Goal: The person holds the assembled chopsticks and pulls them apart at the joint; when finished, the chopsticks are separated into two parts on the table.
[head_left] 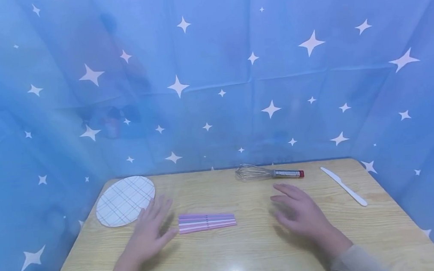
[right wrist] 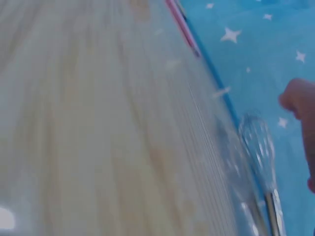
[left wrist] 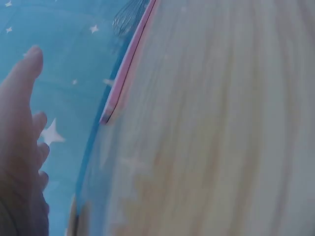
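Observation:
Several pink, purple and white sticks (head_left: 207, 222), which look like chopsticks, lie side by side on the table. My left hand (head_left: 150, 234) hovers at their left end with its fingers spread, the thumb tip close to them. In the left wrist view that hand (left wrist: 19, 147) holds nothing, and a pink stick (left wrist: 129, 64) lies apart from it. To the right, my right hand (head_left: 303, 214) is held above the wood, fingers loosely extended and nothing in them. Just beyond it lies a wire whisk (head_left: 270, 173), also seen in the right wrist view.
An oval white checked placemat or plate (head_left: 123, 199) lies at the back left, near the left fingertips. A white knife (head_left: 343, 186) lies at the right of the wooden table (head_left: 197, 262). A blue star-patterned curtain (head_left: 211, 67) hangs behind and at both sides.

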### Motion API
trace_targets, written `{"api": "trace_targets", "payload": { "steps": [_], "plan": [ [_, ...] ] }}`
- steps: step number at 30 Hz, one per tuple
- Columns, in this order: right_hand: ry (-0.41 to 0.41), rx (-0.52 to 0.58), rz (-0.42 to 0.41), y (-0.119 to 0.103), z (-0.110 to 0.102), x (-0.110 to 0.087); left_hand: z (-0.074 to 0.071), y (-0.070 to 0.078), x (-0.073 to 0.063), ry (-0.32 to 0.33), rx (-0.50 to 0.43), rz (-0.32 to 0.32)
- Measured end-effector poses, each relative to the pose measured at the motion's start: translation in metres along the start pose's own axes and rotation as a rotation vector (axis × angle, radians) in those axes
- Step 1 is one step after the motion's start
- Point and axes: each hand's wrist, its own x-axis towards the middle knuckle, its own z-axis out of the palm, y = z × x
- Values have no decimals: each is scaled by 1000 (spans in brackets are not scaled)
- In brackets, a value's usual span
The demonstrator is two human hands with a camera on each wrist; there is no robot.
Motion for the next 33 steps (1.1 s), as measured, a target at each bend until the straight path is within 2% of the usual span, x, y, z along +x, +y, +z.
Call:
{"api": "trace_targets", "payload": {
  "steps": [4,6,12,15,19,25,30,33],
  "plan": [
    [21,-4,-26,-8,11,9,17,12,8,-46,-118,-34],
    [21,2,-12,-13,16,12,25,19,13,-69,-150,-47],
    [-58,64,98,-26,32,18,40,34,25,-118,-153,-58],
    [-115,100,176,-31,39,22,44,38,30,-120,-161,-53],
    [-175,139,240,-38,48,27,48,41,33,-121,-179,-62],
    [-243,206,262,-52,67,40,51,44,34,-92,-173,-83],
    [-266,195,281,-65,88,50,52,45,34,-56,-147,-77],
    [-269,188,276,-73,97,52,53,45,32,-60,-135,-67]
  ]
}}
